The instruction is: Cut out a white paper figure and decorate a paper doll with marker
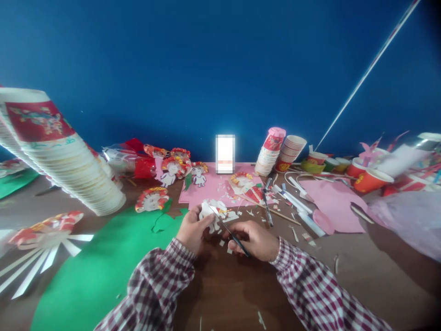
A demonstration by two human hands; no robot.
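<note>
In the head view, I have both hands in front of me over the brown table (213, 299), checked sleeves (155, 276) running down to the lower edge. My left hand (193, 230) has a narrow grip, thumb and fingers pinching a white paper cutout (209, 209); the cutout sits just in front of the near edge of the pink sheets (213, 191). My right hand (255, 241) has its grip closed around the dark handles of the scissors (239, 243), whose blades point up and left to the cutout. I cannot tell how far apart the blades stand.

Small paper scraps (251, 212) lie around the hands and on the pink sheets. A thin stick (275, 212) and a dark pen (267, 207) lie to the right of the cutout. On the left, a large green sheet (103, 271) spreads beside the left arm, with a tall leaning stack of paper cups (79, 170) beyond it. White paper figures (199, 175) rest near the back, before the blue wall (172, 59). Two shorter cup stacks (268, 156) stand right of centre.
</note>
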